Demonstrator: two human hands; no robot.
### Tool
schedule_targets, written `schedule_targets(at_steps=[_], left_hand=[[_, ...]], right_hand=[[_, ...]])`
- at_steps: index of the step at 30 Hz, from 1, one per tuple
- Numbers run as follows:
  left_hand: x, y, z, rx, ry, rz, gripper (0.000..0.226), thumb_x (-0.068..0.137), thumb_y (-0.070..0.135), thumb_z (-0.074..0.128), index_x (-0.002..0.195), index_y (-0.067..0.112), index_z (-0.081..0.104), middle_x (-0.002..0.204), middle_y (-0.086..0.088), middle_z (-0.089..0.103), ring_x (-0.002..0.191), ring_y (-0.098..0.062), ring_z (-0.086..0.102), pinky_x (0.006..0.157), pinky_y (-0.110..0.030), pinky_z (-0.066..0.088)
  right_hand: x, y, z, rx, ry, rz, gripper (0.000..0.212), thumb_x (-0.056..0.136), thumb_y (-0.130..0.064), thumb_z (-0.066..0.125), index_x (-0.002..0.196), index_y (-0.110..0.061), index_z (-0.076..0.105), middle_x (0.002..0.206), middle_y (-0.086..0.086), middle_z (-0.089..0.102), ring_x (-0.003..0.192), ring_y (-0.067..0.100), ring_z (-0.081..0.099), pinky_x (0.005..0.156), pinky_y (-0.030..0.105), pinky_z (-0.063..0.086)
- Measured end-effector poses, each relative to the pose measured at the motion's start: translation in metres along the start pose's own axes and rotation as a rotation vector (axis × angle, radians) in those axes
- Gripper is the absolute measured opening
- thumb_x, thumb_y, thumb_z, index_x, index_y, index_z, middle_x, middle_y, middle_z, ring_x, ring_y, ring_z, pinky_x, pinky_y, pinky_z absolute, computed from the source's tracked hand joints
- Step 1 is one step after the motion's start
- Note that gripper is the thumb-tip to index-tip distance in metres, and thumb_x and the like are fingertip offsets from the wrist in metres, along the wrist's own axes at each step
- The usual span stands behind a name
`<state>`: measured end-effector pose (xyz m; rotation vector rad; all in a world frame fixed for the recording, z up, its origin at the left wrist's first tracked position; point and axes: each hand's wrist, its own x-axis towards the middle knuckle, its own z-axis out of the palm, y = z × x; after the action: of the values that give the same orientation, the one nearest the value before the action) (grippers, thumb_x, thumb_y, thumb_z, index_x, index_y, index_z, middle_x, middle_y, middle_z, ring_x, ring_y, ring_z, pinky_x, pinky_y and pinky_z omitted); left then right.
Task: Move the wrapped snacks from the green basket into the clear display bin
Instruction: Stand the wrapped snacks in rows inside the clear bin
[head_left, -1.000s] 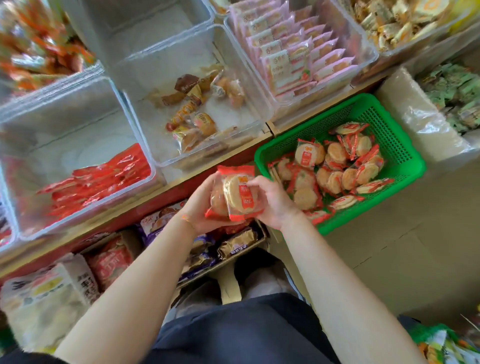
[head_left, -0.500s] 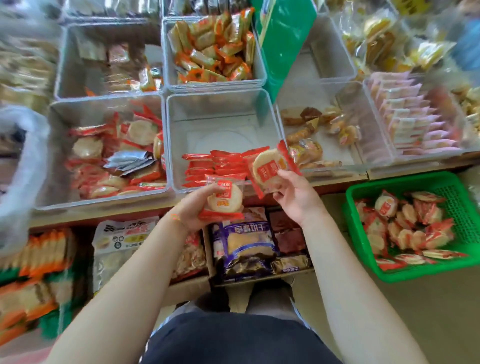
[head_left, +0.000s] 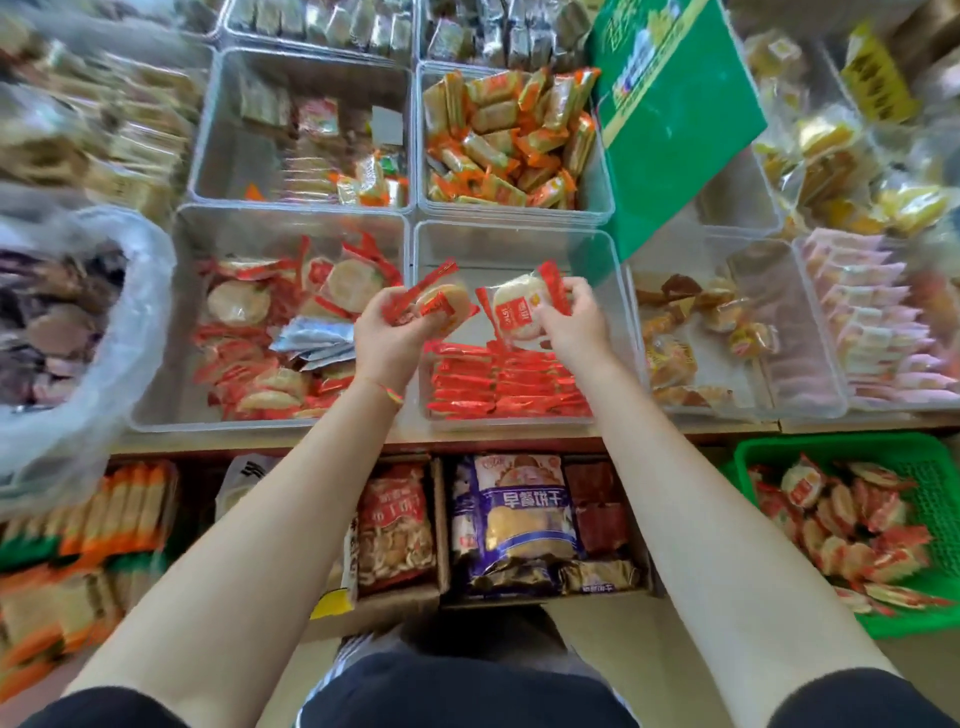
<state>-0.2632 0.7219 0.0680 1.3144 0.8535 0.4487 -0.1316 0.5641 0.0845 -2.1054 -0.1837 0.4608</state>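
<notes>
Gripping one wrapped snack each, both hands are raised above the clear display bin (head_left: 597, 249). The left hand (head_left: 387, 338) curls its fingers round a red-edged round snack (head_left: 439, 306), held tilted. The right hand (head_left: 569, 325) pinches a second snack (head_left: 522, 309) by its rim, label side toward the camera. The two packets sit just beside one another without touching.

Inside the bin, a layer of the same red wrapped snacks (head_left: 506, 382) lies in rows along the near wall; the far half of the floor is bare. The green basket (head_left: 935, 467) stands lower down at the far right, well apart from the hands, with a loose heap of wrapped snacks (head_left: 841, 525) in it.

Surroundings: a neighbouring bin (head_left: 156, 364) on the left holds similar round snacks in disorder, with silver packets (head_left: 317, 338) among them. Behind the display bin, another bin holds orange-wrapped bars (head_left: 504, 140). A green carton (head_left: 675, 114) leans over the display bin's far right corner. To the right, a bin holds brown pastries (head_left: 696, 322), and beyond it lie pink packets (head_left: 872, 317). Below the shelf edge, boxed bags (head_left: 514, 519) face outward. A crumpled clear plastic bag (head_left: 119, 322) bulges at the left.
</notes>
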Motion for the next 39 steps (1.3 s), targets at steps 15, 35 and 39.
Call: schedule_targets(at_steps=[15,35,39], left_hand=[[0.028,-0.013,0.017,0.418,0.079,0.314,0.021,0.08,0.032,0.071,0.08,0.013,0.061,0.075,0.008,0.06,0.071,-0.001,0.052,0.071,-0.022,0.045],[0.083,-0.016,0.048,0.714,-0.183,0.366,0.01,0.089,0.01,0.063,0.098,0.006,0.061,0.092,0.001,0.063,0.085,-0.015,0.055,0.072,-0.026,0.041],[0.084,-0.021,0.044,0.945,-0.268,0.368,0.017,0.093,0.014,0.056,0.108,0.007,0.06,0.097,-0.007,0.065,0.089,-0.025,0.055,0.066,-0.027,0.026]], right_hand=[[0.053,0.039,0.086,-0.503,-0.283,-0.191,0.029,0.089,-0.006,0.057,0.111,-0.022,0.066,0.104,0.004,0.072,0.098,0.026,0.064,0.078,0.029,0.044],[0.077,0.028,0.051,-0.109,-0.194,-0.081,0.064,0.084,-0.012,0.065,0.138,-0.031,0.038,0.121,0.004,0.045,0.097,0.016,0.054,0.068,0.023,0.046],[0.081,0.025,0.059,-0.243,-0.295,-0.173,0.028,0.081,-0.015,0.068,0.107,-0.024,0.068,0.099,-0.002,0.065,0.089,0.016,0.061,0.085,0.034,0.053]])
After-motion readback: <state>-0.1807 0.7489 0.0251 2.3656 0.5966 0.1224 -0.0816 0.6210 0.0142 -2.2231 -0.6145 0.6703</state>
